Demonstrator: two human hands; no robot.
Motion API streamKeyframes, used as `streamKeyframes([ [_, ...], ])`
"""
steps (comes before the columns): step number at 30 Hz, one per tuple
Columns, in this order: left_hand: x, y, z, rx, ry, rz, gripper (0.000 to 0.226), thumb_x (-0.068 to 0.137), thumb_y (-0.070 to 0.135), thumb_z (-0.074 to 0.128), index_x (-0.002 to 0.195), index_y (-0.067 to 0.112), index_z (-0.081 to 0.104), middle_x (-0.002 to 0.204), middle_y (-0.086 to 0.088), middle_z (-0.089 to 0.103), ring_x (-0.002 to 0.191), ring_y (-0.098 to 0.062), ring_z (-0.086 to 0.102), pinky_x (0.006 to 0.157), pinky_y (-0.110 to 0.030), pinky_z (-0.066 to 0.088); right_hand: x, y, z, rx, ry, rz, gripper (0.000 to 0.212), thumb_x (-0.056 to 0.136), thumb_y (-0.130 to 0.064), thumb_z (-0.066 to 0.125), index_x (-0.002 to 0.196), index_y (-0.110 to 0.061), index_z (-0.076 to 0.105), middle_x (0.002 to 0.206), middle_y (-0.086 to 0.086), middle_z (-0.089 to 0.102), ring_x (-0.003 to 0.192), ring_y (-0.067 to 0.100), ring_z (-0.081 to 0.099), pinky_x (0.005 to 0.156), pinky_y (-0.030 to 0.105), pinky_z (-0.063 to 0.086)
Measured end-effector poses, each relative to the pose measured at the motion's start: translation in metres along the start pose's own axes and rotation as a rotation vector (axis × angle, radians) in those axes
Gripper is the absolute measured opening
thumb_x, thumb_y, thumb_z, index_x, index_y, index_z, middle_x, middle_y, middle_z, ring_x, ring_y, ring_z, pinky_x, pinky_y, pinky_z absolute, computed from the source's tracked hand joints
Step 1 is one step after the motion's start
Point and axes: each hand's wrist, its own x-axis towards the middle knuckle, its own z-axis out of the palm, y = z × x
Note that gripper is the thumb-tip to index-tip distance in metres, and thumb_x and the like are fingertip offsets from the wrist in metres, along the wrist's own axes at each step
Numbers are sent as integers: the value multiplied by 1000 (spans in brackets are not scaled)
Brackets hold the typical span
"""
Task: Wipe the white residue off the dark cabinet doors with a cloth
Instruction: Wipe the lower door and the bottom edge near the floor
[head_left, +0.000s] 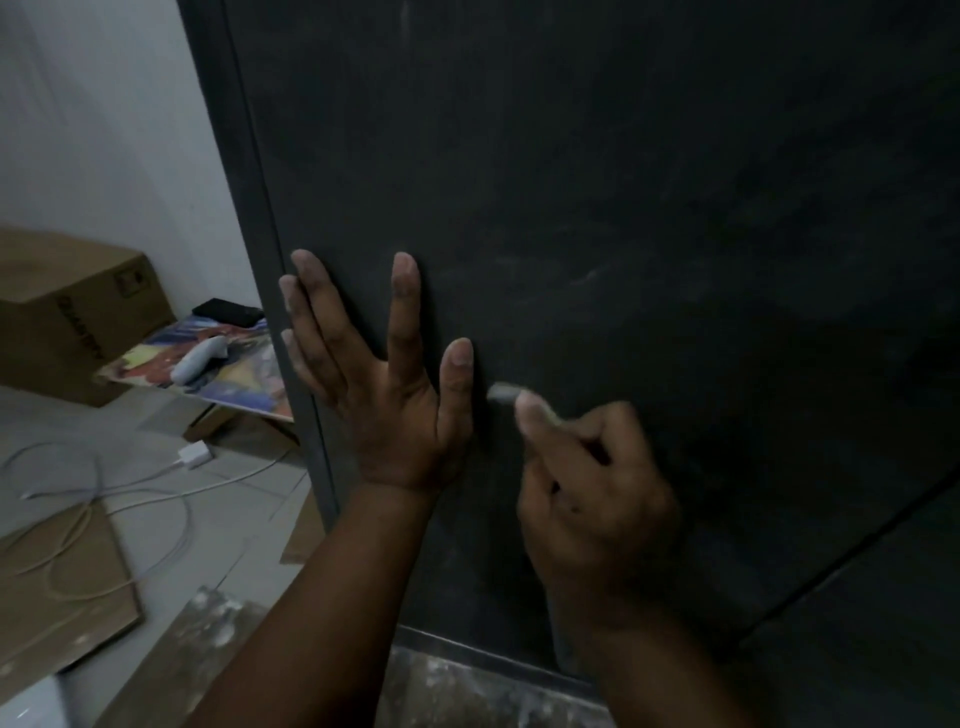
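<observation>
In the head view, the left hand lies flat with fingers spread on the matte dark cabinet door, apparently steadying it, while the right hand pinches a small pale grey cloth wad in curled fingers against faint white residue.

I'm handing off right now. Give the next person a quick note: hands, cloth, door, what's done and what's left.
Left hand: open, fingers spread, flat against the dark cabinet door near its left edge.
Right hand: pinches a small pale wad, likely the cloth, touching the door beside the left thumb.
Done: cannot tell.
Left: faint white smears above the right hand; wipe those, then check the rest.
</observation>
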Motion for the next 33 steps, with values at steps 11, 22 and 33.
streamKeyframes([
  [11, 2, -1, -8, 37, -32, 17, 62, 104, 58, 35, 161, 37, 19, 165, -35, 12, 156, -47, 8, 127, -55, 7, 30, -6, -12, 20, -17, -42, 12, 97, -15, 74, 106, -18, 81, 72, 3, 55, 54, 18, 48, 47, 26, 37],
  [22, 2, -51, -1, 30, -16, 189, 68, 104, 65, 35, 164, 43, 12, 169, -21, 7, 160, -34, -1, 124, -63, 10, 15, -4, 11, 21, 158, -1, 13, 98, -16, 72, 108, -19, 80, 78, 2, 54, 60, 16, 46, 45, 33, 38],
  [33, 7, -72, -4, -90, 3, 198, 63, 102, 64, 45, 157, 36, 30, 163, -41, 1, 159, -30, -4, 126, -48, 13, -2, -22, 38, -10, 224, 0, 18, 96, -13, 74, 112, -20, 79, 78, 3, 56, 61, 16, 48, 46, 33, 40],
])
